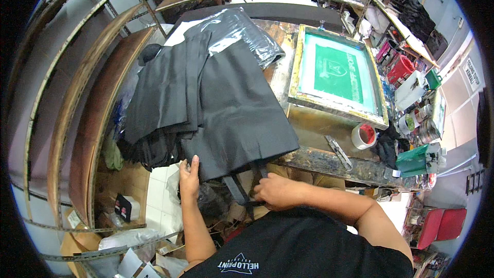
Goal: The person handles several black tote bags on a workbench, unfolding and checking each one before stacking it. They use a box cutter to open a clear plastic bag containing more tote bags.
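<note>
A flat black fabric tote bag (242,108) lies across the table's near left part, its strap handle (235,190) hanging over the edge toward me. My left hand (189,177) grips the bag's near left corner, thumb on top and the other fingers mostly hidden. With curled fingers, my right hand (278,190) holds the bag by its near edge, where the strap joins. To the left, a stack of similar black bags (162,90) overlaps it, with bunched straps at the near end. Behind lies a shiny plastic-wrapped black bundle (234,31).
A green printing screen in a stained frame (337,69) sits right of the bags. Nearer me are a cutter knife (338,153) and a tub of red ink (364,136). Wooden shelves (110,118) stand at left; jars, bottles and a green container (414,160) crowd the right.
</note>
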`<move>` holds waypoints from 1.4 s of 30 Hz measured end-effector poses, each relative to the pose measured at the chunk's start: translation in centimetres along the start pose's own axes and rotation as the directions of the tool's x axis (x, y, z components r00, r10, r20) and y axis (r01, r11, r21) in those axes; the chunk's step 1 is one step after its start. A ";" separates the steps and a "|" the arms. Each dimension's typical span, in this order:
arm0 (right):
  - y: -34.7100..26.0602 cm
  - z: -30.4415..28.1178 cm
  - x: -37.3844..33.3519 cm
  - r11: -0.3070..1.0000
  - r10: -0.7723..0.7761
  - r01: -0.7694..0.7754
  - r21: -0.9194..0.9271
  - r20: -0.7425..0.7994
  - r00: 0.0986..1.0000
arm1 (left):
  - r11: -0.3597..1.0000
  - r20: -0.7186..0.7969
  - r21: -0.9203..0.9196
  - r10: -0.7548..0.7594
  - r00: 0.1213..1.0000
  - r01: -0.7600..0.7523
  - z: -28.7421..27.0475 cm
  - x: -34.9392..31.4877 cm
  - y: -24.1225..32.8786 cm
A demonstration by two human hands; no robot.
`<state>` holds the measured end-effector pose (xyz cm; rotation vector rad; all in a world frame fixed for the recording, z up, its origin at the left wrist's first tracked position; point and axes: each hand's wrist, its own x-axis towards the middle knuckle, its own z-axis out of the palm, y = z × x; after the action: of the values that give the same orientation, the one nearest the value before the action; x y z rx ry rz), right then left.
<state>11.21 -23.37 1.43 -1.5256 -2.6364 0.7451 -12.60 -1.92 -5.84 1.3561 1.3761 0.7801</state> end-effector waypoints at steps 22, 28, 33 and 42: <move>4.3 14.9 1.2 0.966 -0.242 0.258 0.005 -0.323 0.915 | 0.940 0.464 -0.181 0.340 0.818 -0.288 0.7 -6.8 14.7; -0.5 2.3 1.3 0.896 -0.121 0.217 0.388 -0.257 0.959 | 0.882 -0.040 0.012 0.470 0.882 -0.470 -6.1 2.9 18.0; -1.2 -0.4 1.5 0.884 -0.051 0.323 0.338 -0.617 0.785 | 0.917 0.172 -0.112 0.398 0.901 -0.383 -11.7 16.2 19.3; 0.6 1.9 0.8 0.827 0.150 0.204 0.524 -0.555 0.818 | 0.954 0.040 -0.290 0.098 0.994 -0.082 -21.5 37.5 11.0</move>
<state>10.84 -23.27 -0.70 -1.2619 -1.7670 0.7980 -24.06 40.41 2.55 1.2067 1.1152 0.9581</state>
